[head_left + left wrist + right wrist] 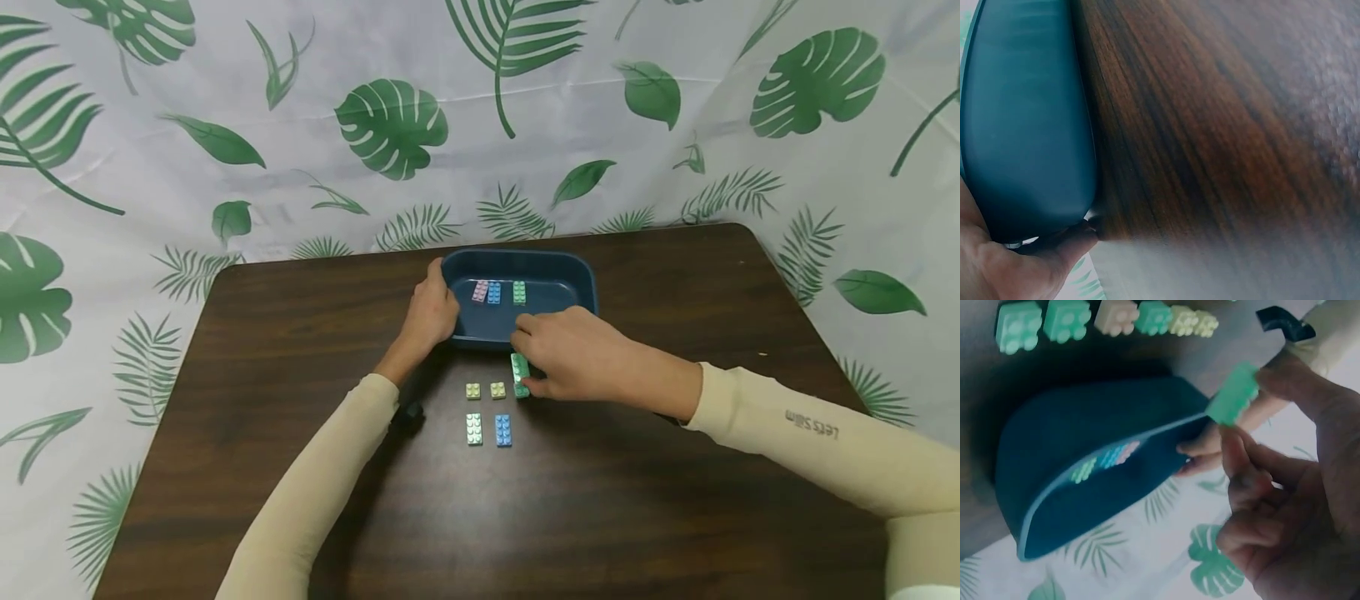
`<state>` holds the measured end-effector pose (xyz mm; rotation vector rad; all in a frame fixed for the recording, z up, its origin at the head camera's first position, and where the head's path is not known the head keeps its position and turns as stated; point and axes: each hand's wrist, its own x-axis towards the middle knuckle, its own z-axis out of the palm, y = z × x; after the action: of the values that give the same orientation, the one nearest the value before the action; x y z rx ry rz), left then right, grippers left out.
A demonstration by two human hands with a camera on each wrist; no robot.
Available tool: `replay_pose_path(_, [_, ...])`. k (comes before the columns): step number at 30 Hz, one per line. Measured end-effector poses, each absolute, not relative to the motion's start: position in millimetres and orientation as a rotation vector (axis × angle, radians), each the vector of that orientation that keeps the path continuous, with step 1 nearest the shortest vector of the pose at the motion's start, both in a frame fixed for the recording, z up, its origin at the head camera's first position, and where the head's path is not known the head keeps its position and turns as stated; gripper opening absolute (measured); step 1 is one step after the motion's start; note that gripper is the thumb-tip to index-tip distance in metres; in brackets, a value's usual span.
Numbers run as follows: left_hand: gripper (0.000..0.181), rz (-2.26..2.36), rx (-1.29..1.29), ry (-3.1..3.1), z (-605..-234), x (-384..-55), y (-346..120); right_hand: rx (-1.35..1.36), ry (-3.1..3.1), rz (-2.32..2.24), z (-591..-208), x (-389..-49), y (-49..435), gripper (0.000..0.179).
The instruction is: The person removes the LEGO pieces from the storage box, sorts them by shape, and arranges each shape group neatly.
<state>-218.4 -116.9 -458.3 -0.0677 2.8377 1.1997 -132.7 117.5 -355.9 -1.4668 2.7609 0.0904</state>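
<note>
A dark blue plastic tray (480, 343) stands toward the back of the table. My left hand (433, 310) grips its left end; in the left wrist view the thumb (1075, 244) lies along the outer wall. Inside the tray lie a pink brick (480, 291), a blue brick (494, 292) and a green brick (520, 292), all studded toy building bricks. My right hand (573, 354) pinches another green brick (520, 377) in front of the tray's near side. In the right wrist view this green brick (1235, 394) is between thumb and fingertips, overlapping the tray's rim.
In front of the tray are two small yellow bricks (485, 391), a pale green brick (474, 429) and a blue brick (503, 431). The right wrist view has several bricks in a row (1067, 320). A leaf-print cloth (300, 167) hangs behind the dark wooden table (637, 517).
</note>
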Motion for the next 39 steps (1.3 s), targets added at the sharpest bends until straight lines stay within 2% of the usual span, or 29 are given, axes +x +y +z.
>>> replay_pose_path(17, [0.060, 1.195, -0.087, 2.852, -456.1, -217.7, -117.3, -1.489, 2.465, 0.180, -400.2, -112.9, 115.4, 0.039])
replay_pose_path(39, [0.061, 1.196, -0.084, 2.845, -456.0, -218.1, -116.0, -1.458, 2.460, 0.197, -413.0, -110.0, 112.1, 0.044])
